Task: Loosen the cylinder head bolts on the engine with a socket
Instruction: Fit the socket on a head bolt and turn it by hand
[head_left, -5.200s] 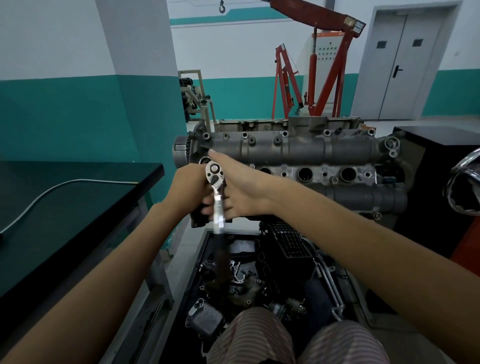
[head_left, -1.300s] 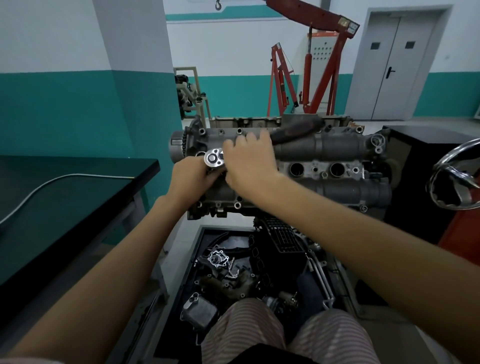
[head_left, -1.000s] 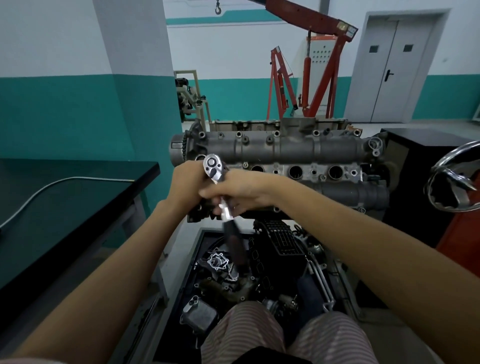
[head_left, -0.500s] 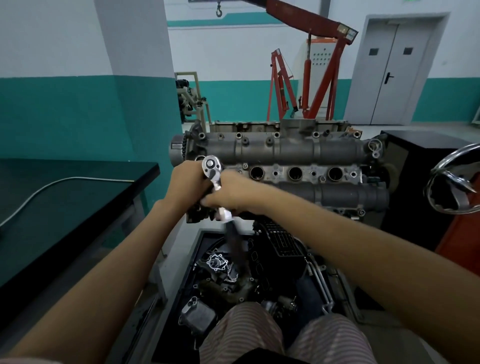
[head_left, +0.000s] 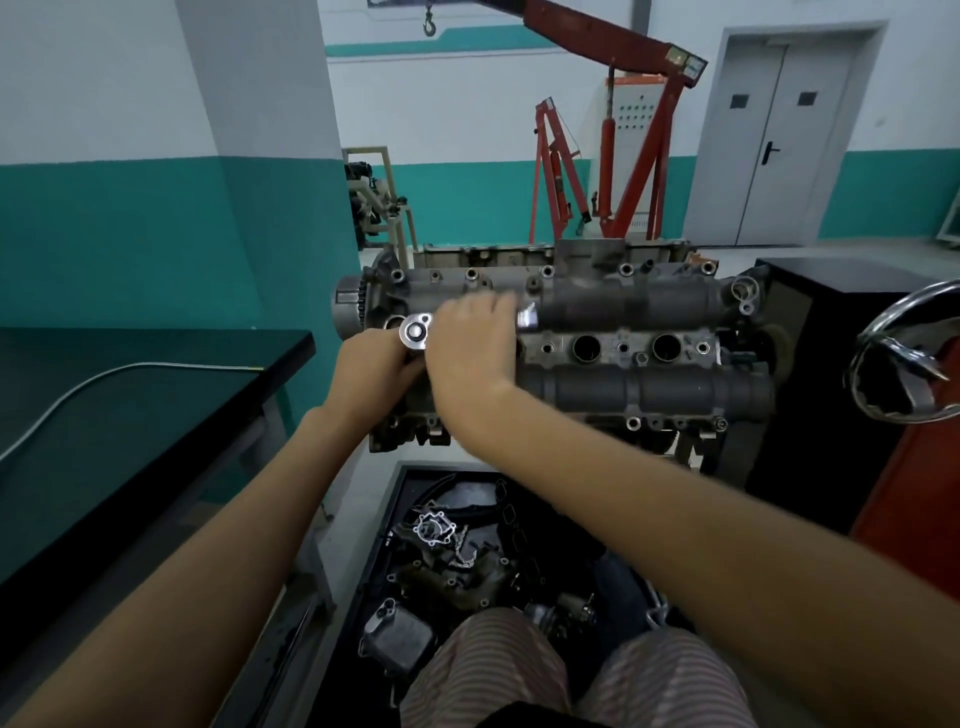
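Note:
A grey engine cylinder head (head_left: 623, 306) stands on a stand in front of me, with bolts along its top edge. A chrome ratchet wrench (head_left: 414, 331) sits with its round head on a bolt near the head's left end. Its handle runs to the right, and a bright bit of it shows past my knuckles. My right hand (head_left: 475, 343) grips that handle from above. My left hand (head_left: 376, 364) is curled under the ratchet head, holding the socket; the socket and bolt are hidden by it.
A black workbench (head_left: 130, 395) with a grey cable lies at my left. Below the engine a black tray (head_left: 384, 551) holds several loose engine parts. A dark cabinet (head_left: 831, 364) and a chrome ring stand at the right. A red engine crane (head_left: 634, 156) rises behind.
The ratchet handle swung from pointing down toward me up and over to the right, with my right hand gripping it. My left hand stayed at the ratchet head.

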